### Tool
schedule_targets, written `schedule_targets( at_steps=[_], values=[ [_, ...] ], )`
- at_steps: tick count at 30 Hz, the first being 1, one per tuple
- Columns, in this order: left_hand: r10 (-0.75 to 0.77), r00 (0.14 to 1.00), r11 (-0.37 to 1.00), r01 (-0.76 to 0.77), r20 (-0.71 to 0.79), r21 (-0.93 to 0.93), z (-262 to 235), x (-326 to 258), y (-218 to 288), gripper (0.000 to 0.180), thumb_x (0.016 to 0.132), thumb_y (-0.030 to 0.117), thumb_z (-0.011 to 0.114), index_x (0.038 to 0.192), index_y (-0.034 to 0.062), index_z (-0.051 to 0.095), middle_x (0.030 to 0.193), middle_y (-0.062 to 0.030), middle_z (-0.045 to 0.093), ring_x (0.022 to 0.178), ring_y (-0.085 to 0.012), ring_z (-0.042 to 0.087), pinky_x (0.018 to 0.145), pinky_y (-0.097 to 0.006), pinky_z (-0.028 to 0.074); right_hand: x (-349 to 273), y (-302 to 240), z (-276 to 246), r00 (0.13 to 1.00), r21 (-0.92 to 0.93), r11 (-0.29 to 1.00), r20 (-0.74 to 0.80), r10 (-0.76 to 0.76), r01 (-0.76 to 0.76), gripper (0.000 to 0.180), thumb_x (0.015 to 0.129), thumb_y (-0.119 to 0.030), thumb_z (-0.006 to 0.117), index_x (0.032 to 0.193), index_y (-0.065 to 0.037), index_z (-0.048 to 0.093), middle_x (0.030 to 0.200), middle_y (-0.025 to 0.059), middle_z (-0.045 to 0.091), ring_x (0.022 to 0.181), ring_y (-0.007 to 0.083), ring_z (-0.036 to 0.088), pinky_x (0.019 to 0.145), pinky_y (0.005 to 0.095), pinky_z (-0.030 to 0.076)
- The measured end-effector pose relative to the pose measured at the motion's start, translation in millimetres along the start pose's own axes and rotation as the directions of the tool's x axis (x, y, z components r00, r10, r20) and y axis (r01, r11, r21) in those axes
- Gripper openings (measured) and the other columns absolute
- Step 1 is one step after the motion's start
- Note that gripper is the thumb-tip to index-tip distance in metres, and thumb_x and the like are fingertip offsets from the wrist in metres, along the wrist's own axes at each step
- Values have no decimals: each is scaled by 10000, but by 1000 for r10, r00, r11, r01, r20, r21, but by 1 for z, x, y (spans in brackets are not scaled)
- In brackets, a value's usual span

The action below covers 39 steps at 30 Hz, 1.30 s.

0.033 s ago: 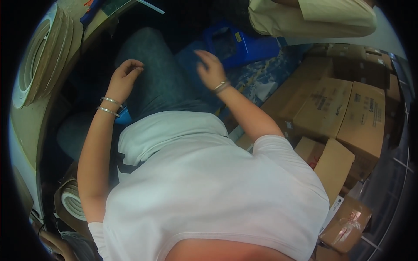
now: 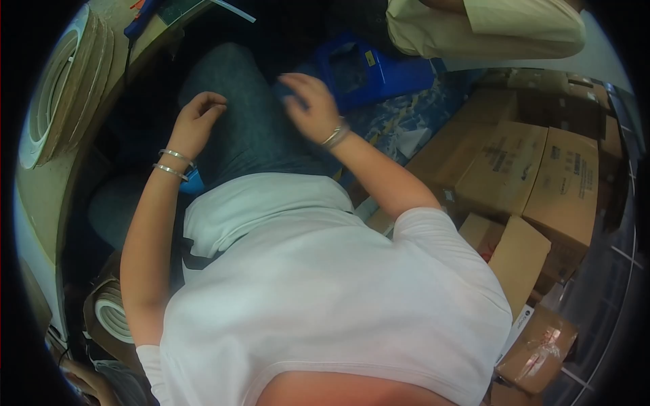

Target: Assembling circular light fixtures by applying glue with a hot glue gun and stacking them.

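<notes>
My left hand [image 2: 198,123] hovers above my jeans-clad thigh [image 2: 237,139], fingers curled and thumb tip drawn against them. What lies in that pinch, if anything, is too small to make out. Two silver bangles [image 2: 172,164] circle the left wrist. Across from it, my right hand [image 2: 310,108] is apart from the left, its thumb and fingers spread and nothing seen in them; motion smears its fingertips a little. A bracelet [image 2: 334,137] sits on the right wrist. Beyond the right hand, a blue plastic stool [image 2: 399,80] with an opening stands on the floor.
Stacked cardboard boxes [image 2: 504,159] fill the right side, with an open-flapped carton [image 2: 520,260] nearer. At left, white ring-shaped rolls [image 2: 57,95] rest on a curved table [image 2: 40,203]; another white roll [image 2: 114,317] sits below. Another person's beige-clad leg [image 2: 487,30] shows at the top.
My right hand has moved left, toward my left hand and over the thigh. The left hand has barely shifted and keeps its pinch.
</notes>
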<state>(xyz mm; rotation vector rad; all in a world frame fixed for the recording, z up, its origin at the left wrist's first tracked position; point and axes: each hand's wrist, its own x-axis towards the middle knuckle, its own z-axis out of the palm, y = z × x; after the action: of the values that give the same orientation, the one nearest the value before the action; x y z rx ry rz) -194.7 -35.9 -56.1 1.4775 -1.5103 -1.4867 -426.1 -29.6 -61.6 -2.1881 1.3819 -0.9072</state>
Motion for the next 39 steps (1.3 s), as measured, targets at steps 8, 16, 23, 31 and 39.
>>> schedule_targets(
  at_steps=[8,16,23,31,39],
  values=[
    [191,981,982,-191,31,-18,14,3,8,166,729,78,517,889,31,518,822,-71,551,780,-168,537,686,-248,438,40,-103,38,831,327,799,67,-553,505,294,637,-97,612,930,-99,590,986,116,527,947,262,488,795,354,400],
    [292,956,949,-291,10,119,8,-2,-4,165,750,104,497,900,46,536,824,-84,564,788,-191,542,692,-256,442,47,-112,37,842,372,777,-23,-540,509,156,572,-60,654,723,-69,617,894,78,566,866,241,517,785,342,389],
    [252,967,943,-253,31,218,8,-1,-16,173,755,114,493,905,43,542,837,-83,569,794,-189,542,701,-255,440,49,-114,44,921,552,813,192,-338,184,89,624,-69,631,700,-51,589,879,60,562,846,210,499,793,316,362],
    [227,964,915,-259,137,310,5,3,-30,184,760,126,489,910,39,548,852,-83,574,800,-186,543,712,-254,437,48,-110,43,916,434,853,135,-379,289,74,741,-79,511,756,-13,542,826,103,558,733,229,532,643,275,426],
    [-153,980,981,166,125,-105,0,-12,3,256,781,222,486,968,56,546,925,-33,568,840,-132,513,736,-247,399,20,6,-1,1000,37,999,18,23,-24,172,812,-130,428,706,-12,493,608,92,471,532,211,463,500,280,380]
  ],
)
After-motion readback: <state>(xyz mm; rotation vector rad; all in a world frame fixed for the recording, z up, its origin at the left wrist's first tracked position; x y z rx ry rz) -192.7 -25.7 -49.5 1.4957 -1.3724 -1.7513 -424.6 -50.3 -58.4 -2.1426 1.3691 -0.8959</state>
